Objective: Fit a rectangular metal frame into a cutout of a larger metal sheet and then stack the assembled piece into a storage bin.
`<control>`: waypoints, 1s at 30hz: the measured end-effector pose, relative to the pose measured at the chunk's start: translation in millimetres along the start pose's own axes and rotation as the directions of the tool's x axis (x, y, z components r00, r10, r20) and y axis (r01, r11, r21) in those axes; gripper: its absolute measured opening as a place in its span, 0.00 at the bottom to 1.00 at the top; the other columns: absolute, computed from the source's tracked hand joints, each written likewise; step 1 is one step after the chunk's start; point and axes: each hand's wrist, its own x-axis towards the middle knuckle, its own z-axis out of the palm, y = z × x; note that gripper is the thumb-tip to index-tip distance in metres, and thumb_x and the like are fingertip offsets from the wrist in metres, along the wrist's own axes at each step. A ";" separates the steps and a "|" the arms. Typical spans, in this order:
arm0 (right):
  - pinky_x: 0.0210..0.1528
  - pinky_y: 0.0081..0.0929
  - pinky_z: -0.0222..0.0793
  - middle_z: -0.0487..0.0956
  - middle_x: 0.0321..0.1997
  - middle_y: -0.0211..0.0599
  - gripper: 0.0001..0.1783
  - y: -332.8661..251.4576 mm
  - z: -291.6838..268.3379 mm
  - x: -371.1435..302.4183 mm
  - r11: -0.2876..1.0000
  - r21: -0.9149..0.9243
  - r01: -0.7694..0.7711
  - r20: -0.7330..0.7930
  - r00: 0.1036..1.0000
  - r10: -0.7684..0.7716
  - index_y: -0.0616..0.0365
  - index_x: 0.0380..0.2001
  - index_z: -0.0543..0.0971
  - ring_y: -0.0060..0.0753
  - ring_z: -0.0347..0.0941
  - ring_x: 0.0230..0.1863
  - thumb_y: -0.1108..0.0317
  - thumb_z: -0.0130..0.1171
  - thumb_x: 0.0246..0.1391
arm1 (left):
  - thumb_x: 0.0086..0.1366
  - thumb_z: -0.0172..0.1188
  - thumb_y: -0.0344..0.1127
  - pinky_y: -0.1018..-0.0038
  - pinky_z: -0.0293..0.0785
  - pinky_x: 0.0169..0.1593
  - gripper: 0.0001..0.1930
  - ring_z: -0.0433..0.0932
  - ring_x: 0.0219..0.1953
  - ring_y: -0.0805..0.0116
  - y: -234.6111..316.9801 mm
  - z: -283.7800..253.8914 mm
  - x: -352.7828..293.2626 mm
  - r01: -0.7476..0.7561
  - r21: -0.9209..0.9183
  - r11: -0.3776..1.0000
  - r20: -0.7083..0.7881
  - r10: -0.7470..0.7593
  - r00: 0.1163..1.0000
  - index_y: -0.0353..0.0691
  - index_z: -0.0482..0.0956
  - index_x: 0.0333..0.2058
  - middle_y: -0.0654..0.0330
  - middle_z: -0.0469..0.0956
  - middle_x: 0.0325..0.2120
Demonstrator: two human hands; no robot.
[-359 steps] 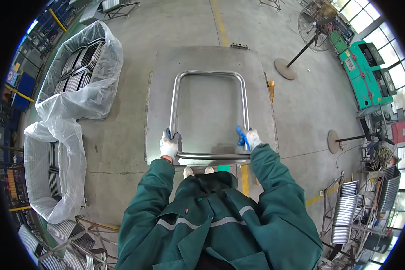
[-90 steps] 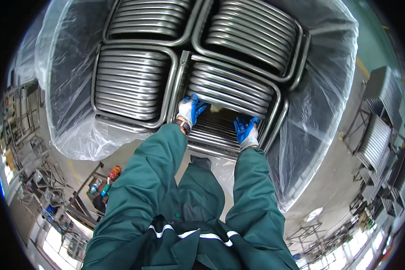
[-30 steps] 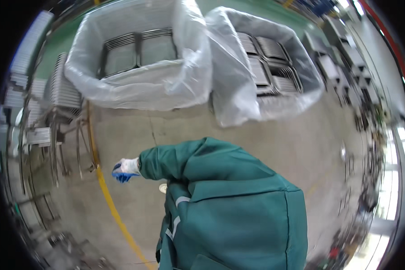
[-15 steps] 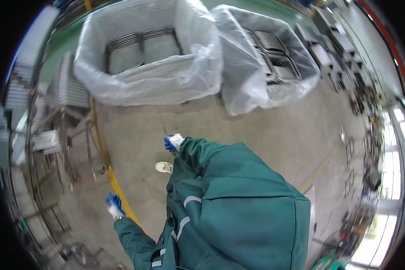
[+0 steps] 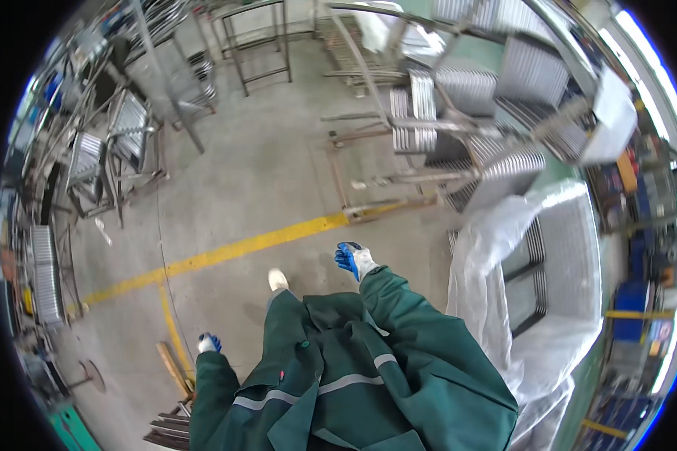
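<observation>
the person stands just on the near side of the yellow line (image 5: 248,248), in a green jacket (image 5: 338,410) with pale reflective stripes. the right hand (image 5: 356,260), in a white glove with blue coating, hangs just short of the line's right half; its fingers are loosely bent, with nothing seen in their hold. the left hand (image 5: 210,343), gloved alike, is lower, on the near side of the line's left half; it is small and partly turned away, so how far its fingers are open cannot be told.

one white shoe (image 5: 277,279) shows close to the line's near edge. a wooden bar (image 5: 171,368) and metal bars (image 5: 169,432) lie farther back from the line, near the left hand.

the bent tube frames (image 5: 524,272) are inside a clear plastic liner (image 5: 478,270), right of the line's right end and well apart from both hands. across the line on that side, a blurred rack (image 5: 421,180) stands among stacks of ribbed metal parts (image 5: 511,169).

a small red tag (image 5: 281,375) marks the jacket, back from the line; any lettering is too small to read. far right of the line, a pale sign (image 5: 660,328) is likewise illegible.
</observation>
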 end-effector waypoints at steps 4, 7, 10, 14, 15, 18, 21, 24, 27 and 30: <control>0.34 0.26 0.75 0.79 0.33 0.39 0.15 -49.8 63.4 76.2 0.998 -0.054 -0.020 0.050 0.998 0.023 0.56 0.44 0.76 0.34 0.77 0.32 0.61 0.57 0.56 | 0.63 0.51 0.39 0.74 0.70 0.25 0.08 0.74 0.22 0.66 -56.7 -43.6 -7.2 -0.057 0.030 0.998 0.069 0.055 0.996 0.46 0.76 0.36 0.59 0.76 0.22; 0.35 0.27 0.75 0.79 0.33 0.39 0.15 -82.1 120.0 109.9 0.998 -0.065 0.001 0.070 0.998 0.003 0.57 0.43 0.76 0.34 0.78 0.32 0.62 0.57 0.56 | 0.62 0.51 0.38 0.74 0.71 0.26 0.08 0.74 0.23 0.67 -35.9 1.9 34.7 -0.137 0.042 0.990 0.121 0.131 0.984 0.44 0.76 0.36 0.59 0.76 0.23; 0.35 0.28 0.75 0.79 0.33 0.39 0.15 -126.8 191.2 145.0 0.998 -0.045 0.050 0.082 0.996 -0.046 0.57 0.43 0.76 0.34 0.78 0.32 0.63 0.58 0.55 | 0.62 0.52 0.37 0.75 0.72 0.28 0.08 0.75 0.23 0.67 33.2 63.1 105.8 -0.246 0.061 0.967 0.199 0.230 0.953 0.42 0.76 0.36 0.59 0.76 0.24; 0.36 0.29 0.75 0.79 0.33 0.39 0.15 -193.5 261.8 182.6 0.994 0.000 0.111 0.084 0.990 -0.111 0.57 0.43 0.76 0.35 0.78 0.33 0.63 0.59 0.54 | 0.62 0.52 0.36 0.75 0.73 0.30 0.08 0.75 0.25 0.68 203.7 170.9 224.3 -0.396 0.093 0.914 0.308 0.351 0.884 0.40 0.76 0.36 0.59 0.76 0.25; 0.37 0.29 0.75 0.79 0.33 0.39 0.15 -220.9 283.3 197.4 0.992 0.019 0.126 0.086 0.988 -0.127 0.57 0.43 0.76 0.35 0.78 0.33 0.64 0.59 0.54 | 0.62 0.53 0.35 0.75 0.73 0.30 0.08 0.75 0.25 0.68 250.9 207.3 248.8 -0.437 0.104 0.894 0.335 0.382 0.861 0.39 0.77 0.36 0.59 0.76 0.25; 0.38 0.29 0.75 0.79 0.34 0.38 0.15 -274.6 313.8 213.4 0.967 0.043 0.252 0.071 0.964 -0.255 0.58 0.43 0.76 0.34 0.78 0.33 0.63 0.60 0.55 | 0.62 0.53 0.34 0.76 0.74 0.32 0.08 0.75 0.26 0.69 393.1 318.4 295.2 -0.547 0.162 0.821 0.414 0.447 0.793 0.37 0.77 0.36 0.59 0.77 0.25; 0.38 0.27 0.75 0.79 0.35 0.37 0.14 -324.2 323.1 245.1 0.941 0.159 0.300 -0.009 0.953 -0.302 0.57 0.42 0.77 0.32 0.78 0.33 0.62 0.60 0.56 | 0.62 0.54 0.33 0.76 0.75 0.33 0.08 0.76 0.27 0.69 508.9 425.7 305.7 -0.635 0.224 0.739 0.493 0.476 0.728 0.36 0.77 0.36 0.60 0.77 0.26; 0.36 0.25 0.74 0.79 0.32 0.36 0.13 -363.8 313.4 273.2 0.805 0.388 0.450 -0.143 0.892 -0.430 0.59 0.42 0.76 0.31 0.77 0.30 0.64 0.59 0.56 | 0.62 0.54 0.33 0.77 0.75 0.34 0.09 0.76 0.28 0.69 567.1 514.9 298.9 -0.654 0.197 0.730 0.616 0.427 0.662 0.34 0.77 0.36 0.60 0.77 0.26; 0.36 0.24 0.73 0.79 0.32 0.36 0.13 -406.7 306.9 305.2 0.709 0.458 0.536 -0.223 0.841 -0.492 0.59 0.42 0.76 0.31 0.76 0.30 0.64 0.59 0.56 | 0.58 0.58 0.41 0.71 0.75 0.38 0.15 0.78 0.29 0.64 644.6 608.9 267.3 -0.669 0.230 0.707 0.731 0.329 0.598 0.37 0.79 0.39 0.58 0.81 0.30; 0.38 0.22 0.72 0.79 0.34 0.34 0.13 -455.3 311.5 332.7 0.636 0.466 0.615 -0.319 0.787 -0.528 0.58 0.41 0.76 0.29 0.76 0.33 0.61 0.58 0.58 | 0.60 0.56 0.41 0.65 0.75 0.37 0.13 0.79 0.30 0.56 697.2 697.4 265.2 -0.926 0.241 0.291 0.800 0.480 0.360 0.37 0.79 0.35 0.54 0.81 0.32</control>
